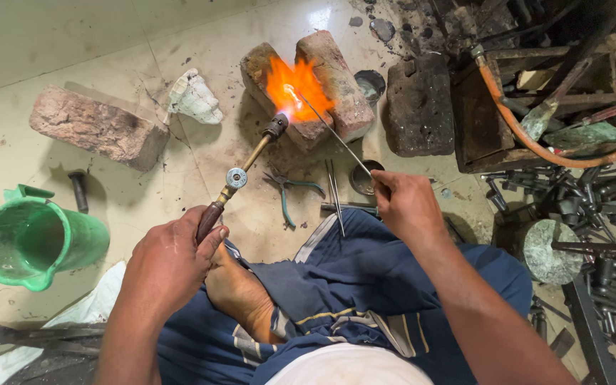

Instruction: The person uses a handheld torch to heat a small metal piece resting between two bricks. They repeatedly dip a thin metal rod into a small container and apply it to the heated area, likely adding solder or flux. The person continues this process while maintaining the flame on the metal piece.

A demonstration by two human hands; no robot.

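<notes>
The torch (240,175) runs up and away from the left hand (172,260), which is wrapped tight around its dark wooden grip. Its brass tube carries a round valve wheel partway along and ends in a dark nozzle. From the nozzle an orange flame (297,89) spreads into the gap between two bricks (326,82) standing close together on the floor ahead of both hands.

The right hand (408,207) pinches the near end of a thin metal rod (333,132) between thumb and fingers. The rod slants up and left from that hand, and its far tip sits in the flame just beyond the nozzle. What lies at the tip is lost in the glare.

Between the hands, on the floor, lie pliers (290,192) with teal handles and tweezers (334,196), just beside each other. A small dark bowl (361,178) sits close in front of the right hand.

Farther left of the left hand lies a third brick (98,128), with a white lump (195,100) beyond it and a green jug (33,239) nearer the person. Past the right hand stands a dark block (418,107), and beyond it an orange hose (536,142) curves over a wooden crate (493,135). A heap of dark metal parts (600,235) fills the floor to the right of the right hand.

The person sits on the floor in blue cloth, one bare foot (240,296) tucked under the left hand.
</notes>
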